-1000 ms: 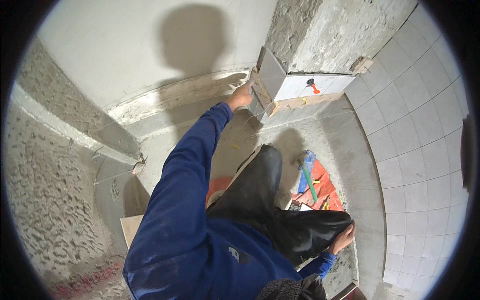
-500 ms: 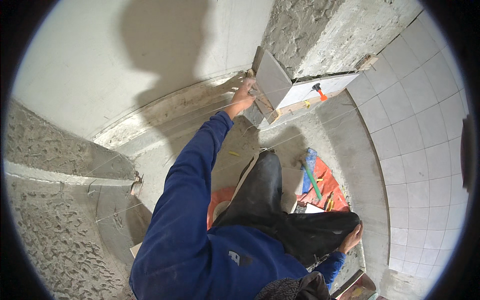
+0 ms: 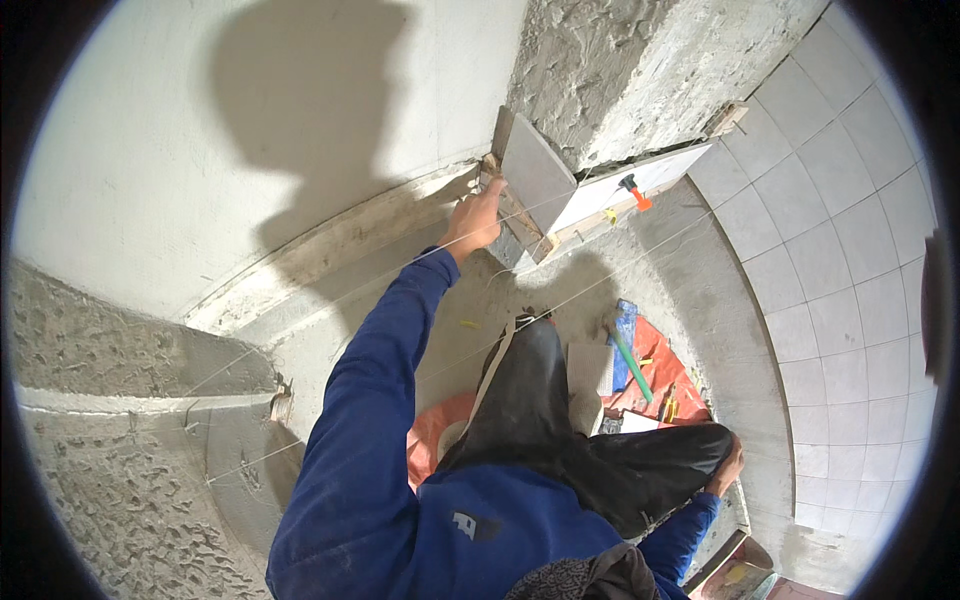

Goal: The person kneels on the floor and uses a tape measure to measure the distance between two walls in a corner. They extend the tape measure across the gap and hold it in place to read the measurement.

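Note:
My left hand (image 3: 474, 219) reaches forward to the lower left corner of a tiled pillar. Its fingers are curled closed, with the foremost at a wooden strip (image 3: 520, 222) along the bottom edge of a grey tile (image 3: 537, 172). What they pinch, if anything, is hidden. A thin string line (image 3: 640, 257) runs past the pillar. On the adjoining face, a white tile (image 3: 612, 195) carries an orange and black tile-levelling clip (image 3: 636, 193). My right hand (image 3: 732, 467) rests against the outer side of my bent right knee, fingers laid along it and partly hidden.
Beside my legs, an orange sheet (image 3: 655, 345) bears a green-handled tool (image 3: 633, 368), a blue object (image 3: 625, 330) and yellow-handled pliers (image 3: 670, 405). A tiled wall (image 3: 830, 290) rises at the right. A rough cement ledge (image 3: 150, 401) lies left.
My left hand has drawn slightly back and down along the wooden strip, its fingers now more curled. The view has shifted a little. My right hand stays at the knee.

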A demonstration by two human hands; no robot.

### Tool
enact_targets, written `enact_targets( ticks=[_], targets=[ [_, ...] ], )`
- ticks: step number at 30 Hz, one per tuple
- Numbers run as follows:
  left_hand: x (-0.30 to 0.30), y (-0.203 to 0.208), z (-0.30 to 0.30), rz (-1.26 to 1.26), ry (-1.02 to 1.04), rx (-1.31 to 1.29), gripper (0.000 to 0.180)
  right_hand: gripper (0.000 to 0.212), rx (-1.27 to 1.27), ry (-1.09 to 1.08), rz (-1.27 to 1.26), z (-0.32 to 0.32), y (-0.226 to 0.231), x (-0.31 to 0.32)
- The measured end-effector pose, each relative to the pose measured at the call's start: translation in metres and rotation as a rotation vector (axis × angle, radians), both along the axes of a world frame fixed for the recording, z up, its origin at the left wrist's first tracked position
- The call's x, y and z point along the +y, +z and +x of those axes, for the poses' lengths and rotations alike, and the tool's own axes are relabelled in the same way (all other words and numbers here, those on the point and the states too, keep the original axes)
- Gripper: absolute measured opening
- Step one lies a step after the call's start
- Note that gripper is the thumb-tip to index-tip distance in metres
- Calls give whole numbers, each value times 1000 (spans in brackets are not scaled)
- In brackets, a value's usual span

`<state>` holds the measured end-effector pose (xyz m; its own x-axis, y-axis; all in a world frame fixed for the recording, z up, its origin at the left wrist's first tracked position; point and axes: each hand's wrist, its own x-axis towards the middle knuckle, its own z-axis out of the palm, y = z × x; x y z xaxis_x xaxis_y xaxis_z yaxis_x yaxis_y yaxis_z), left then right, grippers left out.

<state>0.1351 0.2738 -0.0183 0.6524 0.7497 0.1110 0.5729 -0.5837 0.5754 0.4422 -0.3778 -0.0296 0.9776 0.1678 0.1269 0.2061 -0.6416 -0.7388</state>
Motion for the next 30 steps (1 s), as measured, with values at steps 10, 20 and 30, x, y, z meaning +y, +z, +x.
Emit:
enact_targets(
  ticks=[10, 20, 30],
  targets=[
    [0, -3, 13, 305, -53, 166, 62, 45, -6, 6, 55, 3, 13, -8],
    [-16, 7, 23, 377, -46, 248, 52, 43, -39, 1, 53, 17, 22, -15],
    [-21, 10, 33, 333, -78, 307, 63, 42, -63, -3, -10, 5, 19, -25]
  ],
)
